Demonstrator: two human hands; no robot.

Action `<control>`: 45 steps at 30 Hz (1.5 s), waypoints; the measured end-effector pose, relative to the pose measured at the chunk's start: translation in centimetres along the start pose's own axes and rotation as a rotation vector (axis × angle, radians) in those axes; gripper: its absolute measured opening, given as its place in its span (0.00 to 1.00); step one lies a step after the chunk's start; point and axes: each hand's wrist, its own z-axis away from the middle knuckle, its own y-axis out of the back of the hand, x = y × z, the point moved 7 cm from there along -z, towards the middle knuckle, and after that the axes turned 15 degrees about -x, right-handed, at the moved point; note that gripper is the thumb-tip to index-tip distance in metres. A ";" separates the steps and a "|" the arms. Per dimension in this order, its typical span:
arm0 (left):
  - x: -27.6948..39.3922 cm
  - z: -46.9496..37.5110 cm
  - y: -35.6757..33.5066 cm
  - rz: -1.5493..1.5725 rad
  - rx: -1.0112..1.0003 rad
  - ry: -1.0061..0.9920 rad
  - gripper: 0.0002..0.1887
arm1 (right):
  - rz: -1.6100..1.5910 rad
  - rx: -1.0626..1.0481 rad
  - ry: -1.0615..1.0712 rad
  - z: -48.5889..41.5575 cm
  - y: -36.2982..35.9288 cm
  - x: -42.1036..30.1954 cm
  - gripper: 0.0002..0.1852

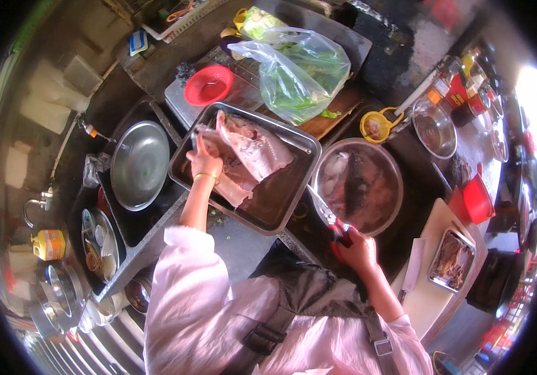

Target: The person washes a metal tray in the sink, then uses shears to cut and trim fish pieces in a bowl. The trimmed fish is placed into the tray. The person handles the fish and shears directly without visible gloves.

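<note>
A rectangular metal tray [280, 206] lies before me, tilted across the sink edge. In it are a broad pale slab of raw fish [261, 150] and a narrower fish piece [235, 188]. My left hand [206, 164], a yellow bangle at its wrist, grips the narrower piece near its upper end. My right hand [361, 249] holds kitchen scissors [325, 208] by their red and black handles. The blades point up and left, beside the tray's right edge; whether they are parted is unclear. Close to the scissors stands a round metal basin [400, 192] with cloudy liquid and pale pieces in it.
Beyond the tray are a red bowl [209, 85] and a plastic bag of green vegetables [306, 70]. A yellow strainer [376, 126] sits behind the basin. To the right, a cleaver [413, 265] lies on a white cutting board [430, 234]. Leftward is another metal basin [141, 166].
</note>
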 end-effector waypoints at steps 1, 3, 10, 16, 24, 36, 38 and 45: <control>-0.4 0.7 0.1 -0.086 0.004 0.025 0.44 | -0.021 0.041 0.001 0.3 0.3 0.5 0.17; -0.9 1.8 -0.1 -0.241 -0.097 0.040 0.41 | -0.063 0.117 0.000 1.1 0.7 1.4 0.16; 6.4 6.6 0.9 -0.547 0.022 -0.780 0.28 | -0.053 0.129 -0.188 2.7 0.5 6.0 0.15; 9.4 6.1 -2.5 -0.829 -0.094 -1.286 0.15 | -0.021 0.088 -0.201 4.5 -0.1 7.7 0.14; 9.5 0.6 -0.6 -0.858 -0.143 -1.310 0.15 | 0.007 0.091 -0.172 4.8 -0.5 7.8 0.16; 6.5 0.7 0.1 -1.003 -0.053 -1.064 0.19 | 0.041 0.054 -0.271 4.7 -1.5 9.6 0.17; 6.0 0.3 0.5 -0.924 -0.061 -1.023 0.18 | 0.027 0.011 -0.325 4.6 -2.5 10.8 0.17; 6.0 -0.7 -2.0 -0.870 -0.106 -0.791 0.27 | -0.044 0.009 -0.780 4.7 -4.4 16.9 0.23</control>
